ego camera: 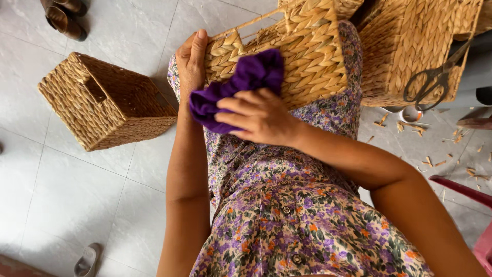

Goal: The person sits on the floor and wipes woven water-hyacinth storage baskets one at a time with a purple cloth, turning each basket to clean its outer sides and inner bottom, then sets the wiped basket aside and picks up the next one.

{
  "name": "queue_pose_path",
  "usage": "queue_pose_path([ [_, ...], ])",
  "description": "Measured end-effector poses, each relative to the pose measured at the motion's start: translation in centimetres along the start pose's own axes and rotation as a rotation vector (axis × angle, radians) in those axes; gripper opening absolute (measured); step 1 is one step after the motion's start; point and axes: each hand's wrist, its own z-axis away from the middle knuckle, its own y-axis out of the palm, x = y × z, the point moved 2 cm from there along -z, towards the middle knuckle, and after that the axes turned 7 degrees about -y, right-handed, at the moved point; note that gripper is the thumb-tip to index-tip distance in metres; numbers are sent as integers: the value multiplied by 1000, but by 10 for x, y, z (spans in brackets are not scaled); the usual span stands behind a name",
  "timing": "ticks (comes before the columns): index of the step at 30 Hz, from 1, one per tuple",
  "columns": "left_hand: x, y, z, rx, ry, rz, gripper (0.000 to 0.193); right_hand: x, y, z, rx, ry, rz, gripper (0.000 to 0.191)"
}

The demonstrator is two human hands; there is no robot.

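Observation:
A woven straw basket (307,51) rests on my lap, over a flowered dress. My left hand (190,61) grips its left edge, thumb laid along the weave. My right hand (256,115) presses a bunched purple cloth (246,82) against the basket's side. The cloth covers part of the weave and hangs off toward my left hand.
A second woven basket (105,100) lies tipped on the tiled floor at left. Another basket (415,46) stands at upper right with black scissors (435,77) resting on it. Straw scraps (435,149) litter the floor at right. Shoes (64,15) sit top left, a sandal (87,259) bottom left.

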Motion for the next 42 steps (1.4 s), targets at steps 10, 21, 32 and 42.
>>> queue_pose_path([
  [10, -15, 19, 8, 45, 129, -27, 49, -77, -113, 92, -160, 504, 223, 30],
  [21, -44, 6, -11, 2, 64, -164, 42, 18, -32, -39, 66, 45, -69, 43],
  [32, -83, 4, -20, 124, 85, -318, 45, -71, -97, 30, -88, 336, 372, 22],
  [42, -82, 21, -38, 14, 25, -380, 48, -57, -64, -9, -199, 457, 226, 26],
])
